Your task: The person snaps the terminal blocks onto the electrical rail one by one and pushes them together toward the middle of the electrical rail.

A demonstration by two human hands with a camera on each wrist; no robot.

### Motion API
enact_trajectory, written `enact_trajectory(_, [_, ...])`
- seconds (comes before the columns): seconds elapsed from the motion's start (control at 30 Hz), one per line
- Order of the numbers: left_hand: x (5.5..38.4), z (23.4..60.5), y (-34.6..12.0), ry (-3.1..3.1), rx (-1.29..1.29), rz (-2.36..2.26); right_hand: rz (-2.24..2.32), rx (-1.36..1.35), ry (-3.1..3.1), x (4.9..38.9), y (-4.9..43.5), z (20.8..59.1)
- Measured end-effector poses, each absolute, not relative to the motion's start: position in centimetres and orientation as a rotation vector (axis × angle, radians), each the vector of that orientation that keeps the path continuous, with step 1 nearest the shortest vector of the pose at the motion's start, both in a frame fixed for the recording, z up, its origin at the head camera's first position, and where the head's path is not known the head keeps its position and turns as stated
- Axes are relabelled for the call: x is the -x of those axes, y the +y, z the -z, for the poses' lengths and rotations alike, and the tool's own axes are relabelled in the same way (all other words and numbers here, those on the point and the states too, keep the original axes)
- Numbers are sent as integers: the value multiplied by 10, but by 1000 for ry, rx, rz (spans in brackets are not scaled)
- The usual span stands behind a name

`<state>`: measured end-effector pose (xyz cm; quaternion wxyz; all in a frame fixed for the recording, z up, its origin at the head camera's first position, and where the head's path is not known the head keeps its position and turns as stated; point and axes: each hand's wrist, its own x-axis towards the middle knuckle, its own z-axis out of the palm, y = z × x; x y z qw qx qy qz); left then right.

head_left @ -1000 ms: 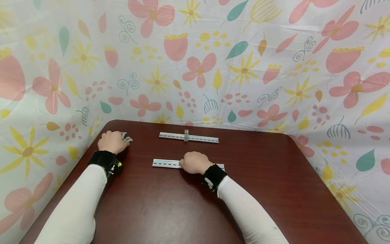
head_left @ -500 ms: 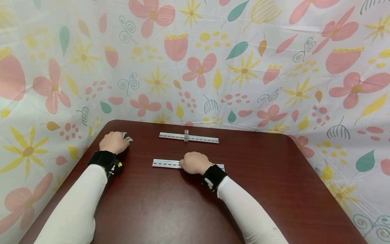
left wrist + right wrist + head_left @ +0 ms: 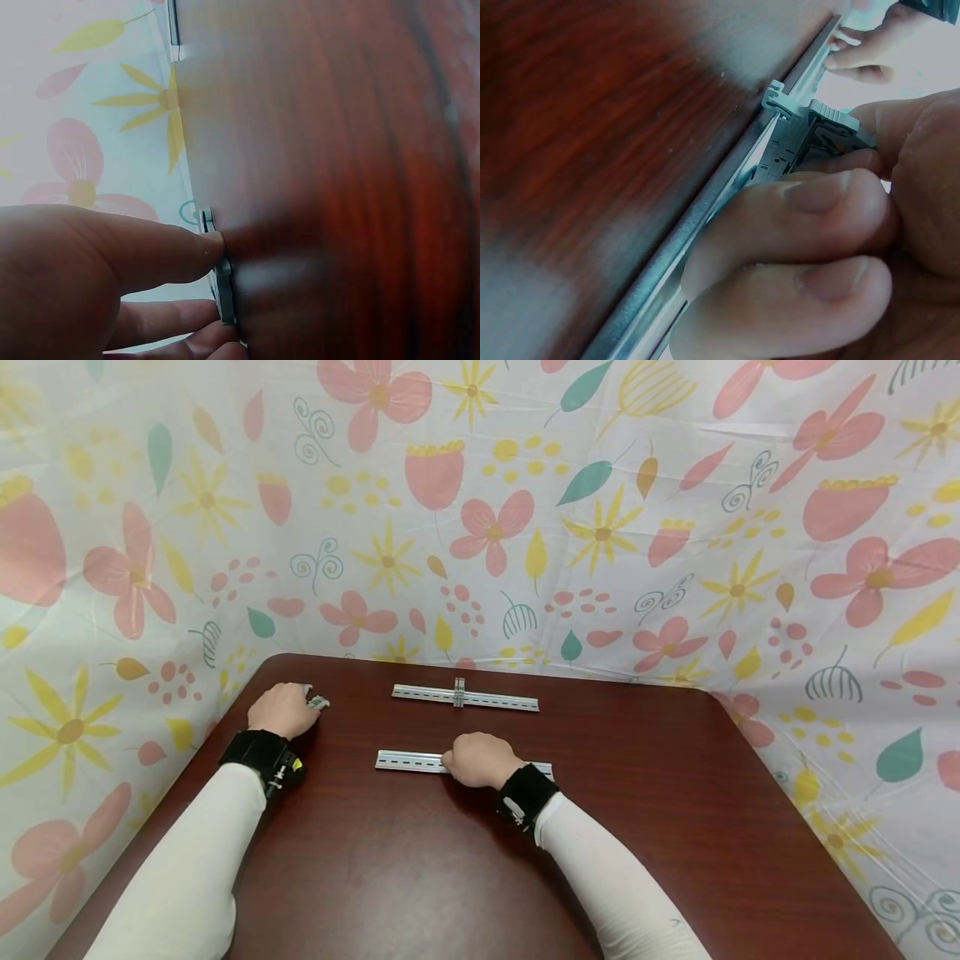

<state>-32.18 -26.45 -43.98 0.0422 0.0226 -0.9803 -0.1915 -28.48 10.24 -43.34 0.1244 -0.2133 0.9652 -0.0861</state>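
Observation:
At the table's far left corner, my left hand (image 3: 283, 712) pinches a small grey plastic piece (image 3: 318, 702). In the left wrist view the thumb lies on one side of this thin piece (image 3: 226, 296), with fingers behind it, close over the tabletop. Near the middle, my right hand (image 3: 482, 760) is over a slotted metal DIN rail (image 3: 408, 762), covering part of its length. The right wrist view shows thumb and fingers pinching a grey DIN-rail terminal block (image 3: 799, 135), its foot right at the rail (image 3: 727, 176). The other fingers curl against the rail.
Behind lies a second DIN rail (image 3: 498, 701) with a small grey clip-on block (image 3: 459, 692) standing across it. Both rails lie on a dark red-brown table (image 3: 375, 860). A flowered curtain (image 3: 480, 527) surrounds the table's back and sides.
My left hand has shifted slightly to the right with the small grey piece. The right hand and both rails stay where they were.

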Motion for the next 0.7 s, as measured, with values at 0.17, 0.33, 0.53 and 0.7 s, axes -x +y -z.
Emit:
enact_trajectory(0.17, [321, 440, -265, -3001, -57, 603, 254, 621, 2819, 285, 103, 434])
enact_trajectory(0.33, [321, 439, -265, -3001, -39, 611, 257, 621, 2817, 284, 103, 433])
enact_trajectory(0.53, [320, 439, -263, -3004, -29, 606, 243, 625, 2817, 283, 103, 433])
enact_trajectory(0.7, [323, 441, -260, -2985, -20, 593, 228, 618, 2838, 283, 103, 434])
